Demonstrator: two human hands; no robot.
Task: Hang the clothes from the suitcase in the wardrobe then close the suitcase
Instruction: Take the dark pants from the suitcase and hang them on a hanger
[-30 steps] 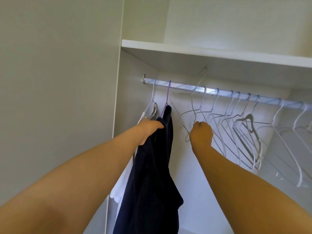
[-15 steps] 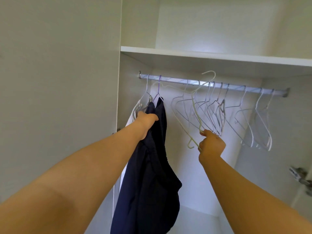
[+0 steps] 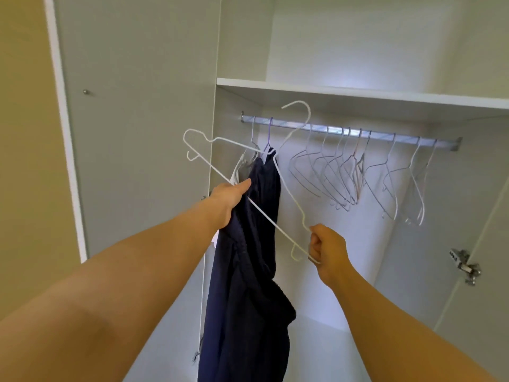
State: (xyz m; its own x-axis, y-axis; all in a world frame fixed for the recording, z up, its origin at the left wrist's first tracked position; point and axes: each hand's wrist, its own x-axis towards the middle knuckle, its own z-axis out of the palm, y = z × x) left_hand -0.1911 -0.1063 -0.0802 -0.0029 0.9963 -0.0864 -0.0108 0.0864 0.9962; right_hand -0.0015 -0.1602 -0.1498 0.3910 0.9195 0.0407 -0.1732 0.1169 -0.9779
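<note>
Got hanger off rail, my right fingers pinching it; left fingers grip garment (rail's left end). Free for next item.

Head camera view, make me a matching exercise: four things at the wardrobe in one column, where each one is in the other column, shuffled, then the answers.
Things
1. white wire hanger
2. navy garment
3. bare hangers
4. metal hinge

Places
A. on the door at the right
B. hanging along the rail, nothing on them
C. off the rail, gripped by the right hand
D. at the rail's left end, held by the left hand

Pairs: 1-C, 2-D, 3-B, 4-A
</note>
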